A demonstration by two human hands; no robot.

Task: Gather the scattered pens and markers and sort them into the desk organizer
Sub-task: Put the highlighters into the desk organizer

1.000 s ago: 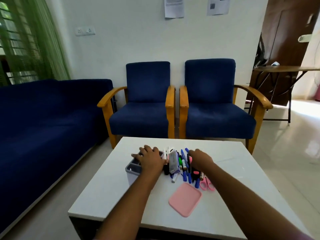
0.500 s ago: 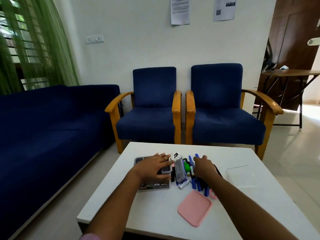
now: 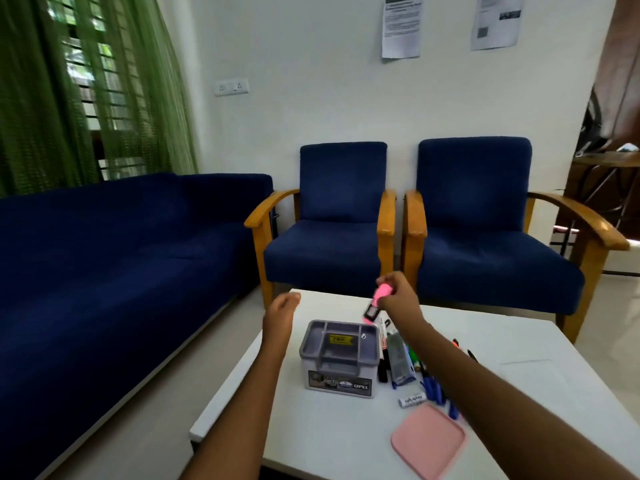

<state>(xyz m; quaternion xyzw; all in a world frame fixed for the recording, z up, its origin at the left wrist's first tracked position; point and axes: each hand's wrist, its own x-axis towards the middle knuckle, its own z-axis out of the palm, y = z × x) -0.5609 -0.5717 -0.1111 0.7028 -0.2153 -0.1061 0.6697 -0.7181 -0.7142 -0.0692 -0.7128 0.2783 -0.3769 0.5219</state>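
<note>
The right hand (image 3: 398, 294), down among the pens (image 3: 427, 382) a moment ago, is now pinching a pink marker (image 3: 377, 301) above the organizer (image 3: 337, 358) on the table (image 3: 540, 386). The left hand (image 3: 282, 311) is hovering off the organizer, seemingly loose and empty.

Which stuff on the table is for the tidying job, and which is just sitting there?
For the job:
- pink highlighter, held in the right hand
- grey organizer box
- pile of pens and markers beside the box

Just lying about:
- pink square lid
- blue armchairs and sofa

The left hand holds nothing.
</note>
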